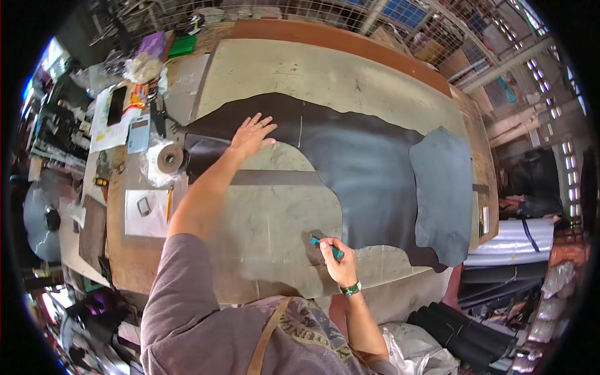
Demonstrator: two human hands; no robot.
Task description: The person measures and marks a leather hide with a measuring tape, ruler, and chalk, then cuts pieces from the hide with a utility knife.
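Observation:
A large piece of dark brown leather (362, 169) lies across the table, its right end folded over so that the grey-blue underside (440, 194) shows. Fingers spread, my left hand (253, 134) rests flat on the leather's left part. A pale line (300, 131) is marked on the leather right of that hand. Closer to my body, my right hand (339, 262) grips a teal-handled utility knife (337, 252) over the bare board (275, 237), just left of the leather's near edge. Its blade is too small to make out. A long grey-brown strip (275, 178) lies between my hands.
On the left are a tape roll (170, 159), a phone (117, 105), a calculator (139, 134), and a pencil (169, 204) beside white paper (145, 215). Dark rolls (459, 334) stand below the right side. Wire mesh (312, 12) runs along the back.

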